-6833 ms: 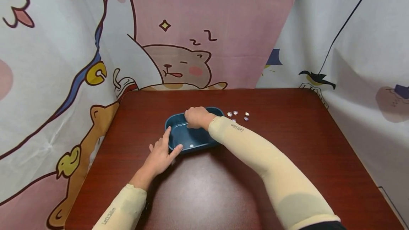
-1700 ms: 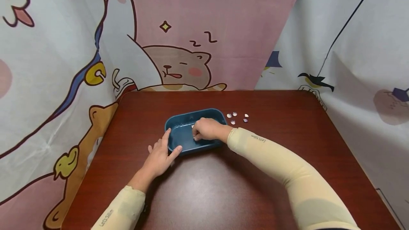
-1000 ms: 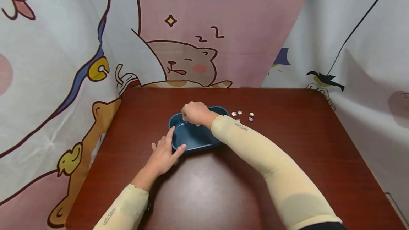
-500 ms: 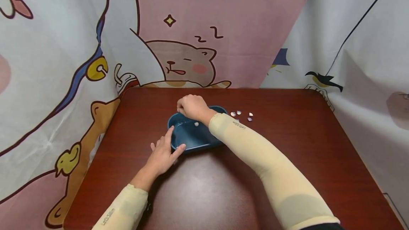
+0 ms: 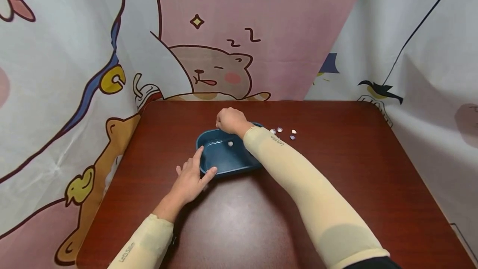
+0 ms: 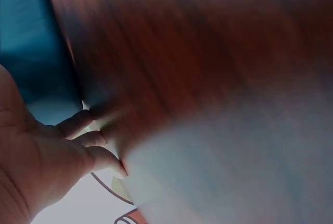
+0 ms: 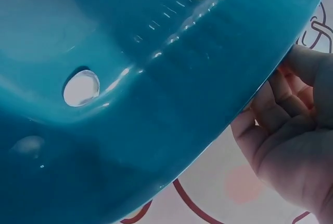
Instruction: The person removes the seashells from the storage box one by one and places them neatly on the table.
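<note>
A blue oblong tray (image 5: 220, 159) stands on the table. My left hand (image 5: 188, 182) rests against its left end, fingers fairly straight and thumb along the near rim. In the left wrist view this hand (image 6: 57, 153) overlaps the tray wall. My right hand (image 5: 232, 121) hangs over the far rim, fingers curled. From the right wrist, that hand (image 7: 296, 125) is just outside the rim with its fingertips partly hidden; I cannot tell whether it holds anything. A small white shell (image 5: 230, 143) lies in the tray. The right wrist view shows two shells inside, one white shell (image 7: 81, 88) lying closer.
Several small white and purplish shells (image 5: 280, 129) lie on the reddish-brown table (image 5: 336, 165), to the right of the tray. A cartoon-printed curtain (image 5: 284, 32) hangs behind the table and along both sides. My right forearm crosses the tray's right end.
My right hand has moved from inside the tray, up and out over its far rim, then slightly right. A shell inside the tray has come into view. My left hand keeps its place.
</note>
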`<action>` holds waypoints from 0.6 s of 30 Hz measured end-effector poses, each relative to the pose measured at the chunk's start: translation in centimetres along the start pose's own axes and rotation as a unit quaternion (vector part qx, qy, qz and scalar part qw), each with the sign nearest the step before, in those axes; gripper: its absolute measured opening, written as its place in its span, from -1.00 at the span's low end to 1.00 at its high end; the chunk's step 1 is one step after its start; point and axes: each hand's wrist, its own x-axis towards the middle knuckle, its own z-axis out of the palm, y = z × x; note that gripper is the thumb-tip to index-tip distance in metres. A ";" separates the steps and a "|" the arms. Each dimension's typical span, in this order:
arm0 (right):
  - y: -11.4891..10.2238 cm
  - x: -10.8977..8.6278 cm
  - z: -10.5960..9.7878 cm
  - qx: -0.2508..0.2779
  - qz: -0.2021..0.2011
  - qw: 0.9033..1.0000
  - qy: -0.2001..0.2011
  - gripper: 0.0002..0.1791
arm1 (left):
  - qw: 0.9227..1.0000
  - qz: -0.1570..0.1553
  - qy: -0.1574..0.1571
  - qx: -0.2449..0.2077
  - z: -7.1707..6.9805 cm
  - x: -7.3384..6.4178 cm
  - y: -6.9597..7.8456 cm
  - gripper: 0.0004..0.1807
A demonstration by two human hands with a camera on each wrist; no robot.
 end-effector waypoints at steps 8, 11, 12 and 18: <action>0.7 0.0 0.0 0.021 0.018 0.999 -0.017 -0.74 | 1.000 0.002 -0.004 0.005 -0.1 -0.2 0.1 0.03; 1.1 0.0 0.2 0.024 0.030 0.999 -0.022 -0.75 | 1.000 0.006 -0.005 0.008 -0.1 -0.2 0.0 0.02; 1.2 0.0 0.2 0.025 0.035 0.999 -0.022 -0.75 | 1.000 0.007 -0.005 0.008 -0.1 -0.2 0.1 0.02; 2.2 0.3 0.6 0.020 0.066 0.997 -0.029 -0.78 | 1.000 0.009 -0.001 0.007 0.0 -0.3 0.0 0.01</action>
